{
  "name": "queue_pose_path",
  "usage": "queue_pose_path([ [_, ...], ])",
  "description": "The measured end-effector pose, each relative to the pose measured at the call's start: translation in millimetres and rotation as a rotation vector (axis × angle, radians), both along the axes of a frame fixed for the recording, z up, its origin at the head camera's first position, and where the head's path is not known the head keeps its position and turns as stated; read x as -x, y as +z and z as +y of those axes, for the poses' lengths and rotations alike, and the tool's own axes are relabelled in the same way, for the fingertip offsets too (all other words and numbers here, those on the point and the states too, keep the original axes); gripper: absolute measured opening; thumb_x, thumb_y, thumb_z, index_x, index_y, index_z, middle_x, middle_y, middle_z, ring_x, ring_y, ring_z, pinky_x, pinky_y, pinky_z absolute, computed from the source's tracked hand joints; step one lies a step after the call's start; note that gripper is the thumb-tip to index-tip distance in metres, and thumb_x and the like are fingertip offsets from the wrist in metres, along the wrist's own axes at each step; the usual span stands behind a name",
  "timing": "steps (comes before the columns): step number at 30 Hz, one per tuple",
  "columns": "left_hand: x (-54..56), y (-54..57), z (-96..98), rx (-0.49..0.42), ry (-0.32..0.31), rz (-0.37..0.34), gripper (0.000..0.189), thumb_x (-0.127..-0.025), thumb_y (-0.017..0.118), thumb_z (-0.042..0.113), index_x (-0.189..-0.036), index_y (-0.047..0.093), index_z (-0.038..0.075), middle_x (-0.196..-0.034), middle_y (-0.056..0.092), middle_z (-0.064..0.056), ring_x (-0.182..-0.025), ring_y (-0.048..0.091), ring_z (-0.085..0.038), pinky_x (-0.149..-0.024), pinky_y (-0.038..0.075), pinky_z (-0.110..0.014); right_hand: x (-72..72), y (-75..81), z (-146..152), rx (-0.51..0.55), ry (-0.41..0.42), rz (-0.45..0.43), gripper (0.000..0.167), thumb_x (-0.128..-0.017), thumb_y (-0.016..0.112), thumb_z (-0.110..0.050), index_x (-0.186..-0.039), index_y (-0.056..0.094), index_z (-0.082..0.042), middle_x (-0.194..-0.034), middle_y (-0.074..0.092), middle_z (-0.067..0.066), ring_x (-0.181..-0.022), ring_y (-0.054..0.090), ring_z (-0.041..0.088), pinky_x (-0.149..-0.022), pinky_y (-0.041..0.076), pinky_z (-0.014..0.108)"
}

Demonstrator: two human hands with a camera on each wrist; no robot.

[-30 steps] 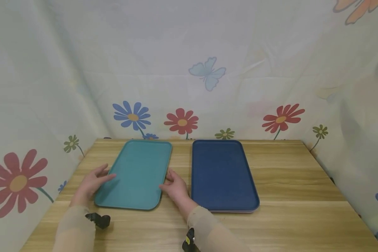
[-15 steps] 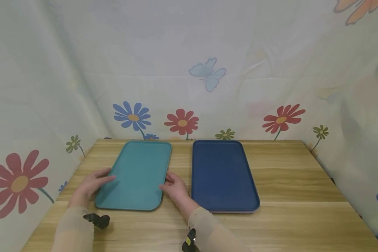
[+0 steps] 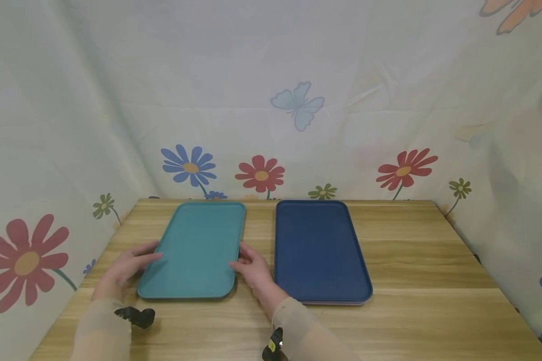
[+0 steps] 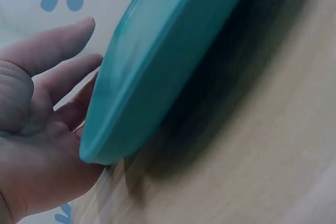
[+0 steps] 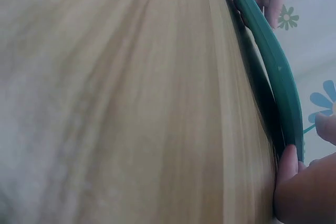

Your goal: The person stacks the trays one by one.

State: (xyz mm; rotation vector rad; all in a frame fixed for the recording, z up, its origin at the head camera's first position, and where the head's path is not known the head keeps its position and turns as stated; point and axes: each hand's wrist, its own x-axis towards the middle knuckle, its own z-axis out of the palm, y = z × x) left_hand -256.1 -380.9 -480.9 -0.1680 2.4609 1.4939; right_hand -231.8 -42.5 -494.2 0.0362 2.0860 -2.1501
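A teal rectangular tray (image 3: 194,250) lies on the left side in the head view; the right wrist view shows a shadowed gap under its edge. My left hand (image 3: 128,263) is at its left edge, fingers reaching under the rim and thumb above. In the left wrist view that thumb stands apart from the tray (image 4: 142,77), while the fingers pass behind its edge. My right hand (image 3: 255,271) holds the right edge, thumb over the rim. A fingertip of the right hand (image 5: 310,192) shows beneath the tray. Partly hidden are the fingers under both edges.
Right of the teal tray lies a dark blue tray (image 3: 320,250), with a paler rim showing beneath its front edge. Both are on a wood-grain table (image 3: 424,260). A flowered cloth (image 3: 334,145) closes off the back and sides.
The teal tray has shifted very slightly and turned a little. My left hand has moved slightly left, its thumb now nearer the rim. The dark blue tray has stayed put.
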Motion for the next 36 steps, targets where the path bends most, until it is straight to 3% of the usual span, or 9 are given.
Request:
queue_pose_path([
  [7, -1.4, -2.2, -1.3, -0.137, 0.017, -0.003, 0.076, -0.094, 0.070, 0.022, -0.153, 0.027, 0.000, -0.161, 0.016, -0.022, -0.144, 0.016, -0.044, -0.114, 0.021, -0.056, -0.3, -1.3, 3, 0.047, 0.018, 0.008, 0.063, -0.086, 0.071, 0.006, -0.145, 0.048, -0.001, -0.139, 0.055, 0.018, -0.110, 0.056, 0.025, -0.092, 0.050, 0.031],
  [12, -2.3, -5.5, -2.3, -0.223, 0.059, -0.041, 0.075, -0.093, 0.070, 0.020, -0.153, 0.029, 0.004, -0.162, 0.017, -0.016, -0.144, 0.021, -0.037, -0.111, 0.033, -0.042, 0.9, -3.2, 5, 0.075, 0.034, -0.003, 0.064, -0.085, 0.069, 0.010, -0.144, 0.048, -0.001, -0.138, 0.056, 0.017, -0.110, 0.057, 0.024, -0.091, 0.051, 0.030],
  [18, -4.6, -8.1, -3.7, -0.246, 0.059, -0.051, 0.072, -0.094, 0.068, 0.019, -0.154, 0.030, 0.007, -0.163, 0.015, -0.012, -0.147, 0.016, -0.032, -0.116, 0.025, -0.044, 3.3, -6.2, 8, 0.121, 0.069, -0.011, 0.063, -0.086, 0.068, 0.010, -0.145, 0.047, 0.000, -0.140, 0.053, 0.020, -0.121, 0.055, 0.031, -0.095, 0.050, 0.033],
  [20, -5.3, -9.1, -4.1, -0.233, 0.046, -0.034, 0.069, -0.095, 0.067, 0.019, -0.153, 0.031, 0.007, -0.162, 0.017, -0.013, -0.146, 0.019, -0.030, -0.114, 0.030, -0.039, 4.2, -7.2, 9, 0.139, 0.076, -0.013, 0.062, -0.087, 0.067, 0.010, -0.145, 0.046, 0.002, -0.141, 0.052, 0.021, -0.124, 0.053, 0.033, -0.098, 0.049, 0.035],
  [24, -6.3, -10.9, -5.2, -0.242, 0.040, -0.021, 0.068, -0.095, 0.067, 0.019, -0.153, 0.032, 0.007, -0.161, 0.019, -0.015, -0.129, 0.046, -0.009, -0.096, 0.044, -0.020, 5.2, -8.0, 10, 0.166, 0.075, -0.041, 0.059, -0.088, 0.066, 0.010, -0.144, 0.047, 0.003, -0.140, 0.053, 0.023, -0.127, 0.051, 0.035, -0.100, 0.048, 0.037],
  [27, -6.5, -12.8, -6.3, -0.265, 0.037, -0.024, 0.069, -0.095, 0.067, 0.018, -0.153, 0.032, 0.008, -0.161, 0.019, -0.015, -0.108, 0.052, 0.007, -0.088, 0.046, -0.015, 5.4, -8.5, 10, 0.168, 0.070, -0.063, 0.058, -0.088, 0.066, 0.009, -0.143, 0.048, 0.003, -0.140, 0.053, 0.022, -0.128, 0.051, 0.034, -0.100, 0.048, 0.037],
  [36, -6.7, -16.0, -7.9, -0.289, 0.042, -0.014, 0.068, -0.095, 0.067, 0.018, -0.152, 0.034, 0.006, -0.160, 0.020, -0.016, -0.104, 0.051, 0.013, -0.089, 0.045, -0.015, 4.7, -7.3, 9, 0.167, 0.053, -0.074, 0.057, -0.088, 0.065, 0.010, -0.142, 0.049, 0.003, -0.139, 0.054, 0.022, -0.128, 0.051, 0.034, -0.101, 0.047, 0.038],
])
